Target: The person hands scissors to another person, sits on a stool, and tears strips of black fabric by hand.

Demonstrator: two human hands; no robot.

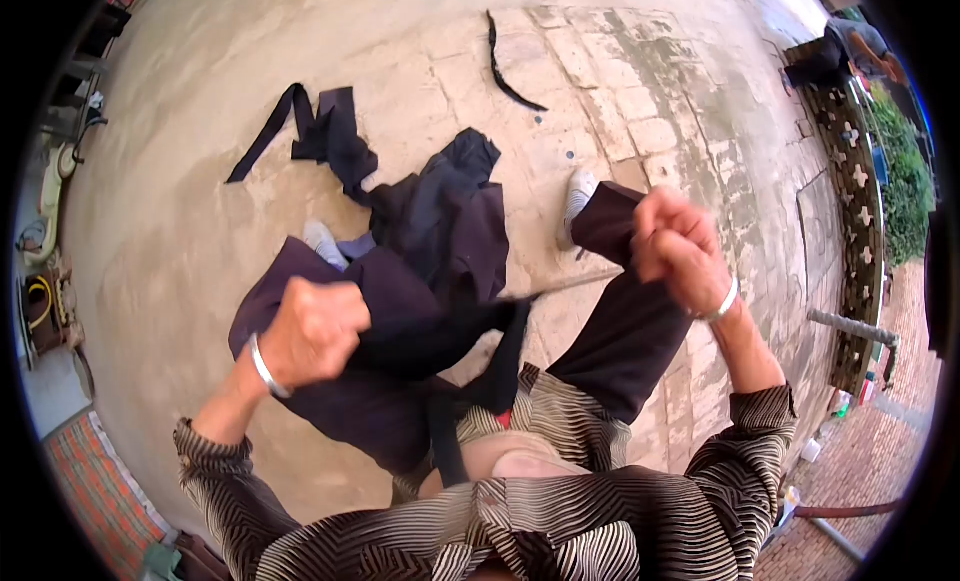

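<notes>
The fingers of my left hand [315, 331] are curled tight on a length of black cloth [430, 343], which lies across my lap and runs out to the right of them. The fingers of my right hand [680, 249] are folded in too, well apart from the left; they seem to pinch the end of a thin strand [580, 283] stretched from the cloth, though blur makes that hard to confirm. The cloth looks soft, limp and light; I judge that a full fist holds its bunched edge best, while the strand, likely to slip, wants a firm pinch near its end. Below my right fingers, dark trousers [635, 341] cover my leg. Ahead, between both sets of fingers, dark fabric [440, 216] lies heaped on the paving [200, 221], with a folded black strip [335, 136] ahead of the left fingers and a narrow curved strip [501, 76] farther off.
</notes>
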